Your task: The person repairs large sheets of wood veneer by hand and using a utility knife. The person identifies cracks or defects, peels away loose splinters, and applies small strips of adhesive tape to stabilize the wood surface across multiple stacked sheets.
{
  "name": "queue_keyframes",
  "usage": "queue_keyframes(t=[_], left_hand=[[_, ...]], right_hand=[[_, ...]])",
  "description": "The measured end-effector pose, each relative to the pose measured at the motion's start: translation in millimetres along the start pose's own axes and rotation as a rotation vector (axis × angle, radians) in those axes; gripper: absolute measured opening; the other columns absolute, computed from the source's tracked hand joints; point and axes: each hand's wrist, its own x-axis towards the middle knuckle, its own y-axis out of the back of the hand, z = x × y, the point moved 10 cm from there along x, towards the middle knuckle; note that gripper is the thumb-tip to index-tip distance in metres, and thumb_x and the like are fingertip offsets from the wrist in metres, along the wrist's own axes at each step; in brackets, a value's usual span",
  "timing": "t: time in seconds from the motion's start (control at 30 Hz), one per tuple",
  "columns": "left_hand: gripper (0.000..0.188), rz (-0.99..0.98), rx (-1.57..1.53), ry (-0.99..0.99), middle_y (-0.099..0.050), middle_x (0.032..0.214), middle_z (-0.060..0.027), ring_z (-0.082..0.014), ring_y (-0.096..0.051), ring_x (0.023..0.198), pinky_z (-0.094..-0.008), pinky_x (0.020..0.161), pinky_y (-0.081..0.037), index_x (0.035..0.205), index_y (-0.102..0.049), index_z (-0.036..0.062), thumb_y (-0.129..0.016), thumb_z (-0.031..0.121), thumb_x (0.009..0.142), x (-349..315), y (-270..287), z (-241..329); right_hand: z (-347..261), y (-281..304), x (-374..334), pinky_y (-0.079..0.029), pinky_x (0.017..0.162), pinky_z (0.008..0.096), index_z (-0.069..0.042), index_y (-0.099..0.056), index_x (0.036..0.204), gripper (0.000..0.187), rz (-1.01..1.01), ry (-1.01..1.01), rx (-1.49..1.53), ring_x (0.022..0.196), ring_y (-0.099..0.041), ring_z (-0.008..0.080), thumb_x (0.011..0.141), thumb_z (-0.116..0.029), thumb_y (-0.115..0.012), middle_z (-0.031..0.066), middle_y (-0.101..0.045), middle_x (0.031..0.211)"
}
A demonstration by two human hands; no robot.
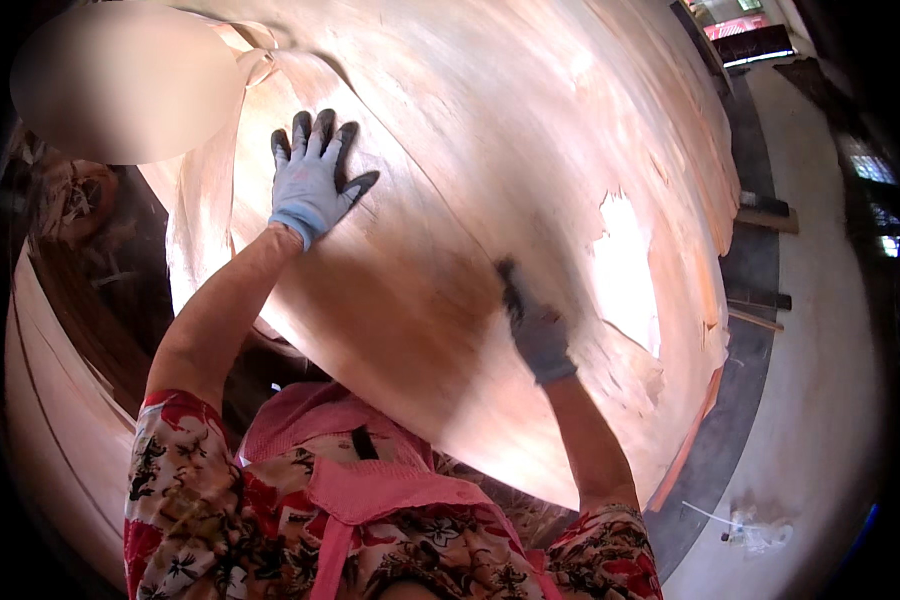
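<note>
The head view looks down on a broad, thin sheet of pale wood veneer (400, 230) lying on top of a pile of similar sheets. One long edge of it runs slantwise from the upper left, where the wood curls and wrinkles, down towards the right and the person's right hand; the fisheye lens bends this line, and with the far end out of clear sight I cannot tell the sheet's whole long axis.

The gloved left hand (315, 180) lies palm down on the veneer, left of that slanting edge, open with its fingers spread and pointing away from the person. The gloved right hand (540, 325) is lower and further right, at the near end of the edge, its fingers pointing up and to the left. It is blurred and shaded, so I cannot tell whether it pinches the wood or only rests there.

Right of this hand a bright, ragged gap (627, 275) shows in the pile's surface. Beyond the pile's right border run a dark grey strip (745, 365) and a pale, curved surface (825, 310), with clear plastic (760, 532) near its lower end. Brown wooden strips (85, 310) lie at left.
</note>
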Motion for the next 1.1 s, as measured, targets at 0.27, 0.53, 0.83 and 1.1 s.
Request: queue_keyframes(t=[0.27,0.53,0.83,1.1], left_hand=[[0.092,0.064,0.009,0.002,-0.022,0.167,-0.0138,-0.0448,-0.018,0.152,-0.0619,0.121,-0.013,0.162,-0.024,0.0231,-0.055,0.07,0.089,-6.8,3.7,-6.9],[0.096,0.014,0.027,0.035,-0.02,0.166,-0.0186,-0.0469,-0.018,0.151,-0.0625,0.121,-0.014,0.163,-0.018,0.021,-0.052,0.072,0.089,-6.1,-1.1,-9.5],[0.105,-0.056,0.006,0.093,-0.011,0.169,-0.0168,-0.0449,-0.011,0.154,-0.0695,0.118,-0.014,0.164,-0.012,0.0208,-0.064,0.065,0.084,-2.0,6.2,-10.4],[0.109,-0.024,-0.068,0.076,-0.012,0.169,-0.0174,-0.0458,-0.013,0.153,-0.0671,0.119,-0.012,0.164,-0.009,0.02,-0.066,0.064,0.082,-0.8,1.7,-6.9]], right_hand=[[17.1,24.9,51.9,-0.052,0.083,0.0459,-0.011,-0.048,0.144,0.062,0.104,-0.267,-0.563,0.104,-0.062,0.035,0.093,-0.039,-0.068,0.0147,-0.06,0.123],[-59.3,-15.9,45.1,-0.049,0.091,0.0461,-0.007,-0.051,0.135,0.072,-0.07,-0.159,-0.473,0.111,-0.055,0.0346,0.08,-0.042,-0.079,0.0147,-0.054,0.126],[-100.8,10.2,20.4,-0.053,0.073,0.0411,-0.009,-0.068,0.1,0.019,-0.137,-0.076,0.028,0.081,-0.068,0.0293,0.087,-0.022,-0.071,0.012,-0.07,0.09],[-67.6,-35.2,104.4,-0.057,0.074,0.0421,-0.008,-0.053,0.138,0.043,0.022,-0.412,0.958,0.085,-0.071,0.028,0.097,-0.017,-0.062,0.0148,-0.071,0.104]])
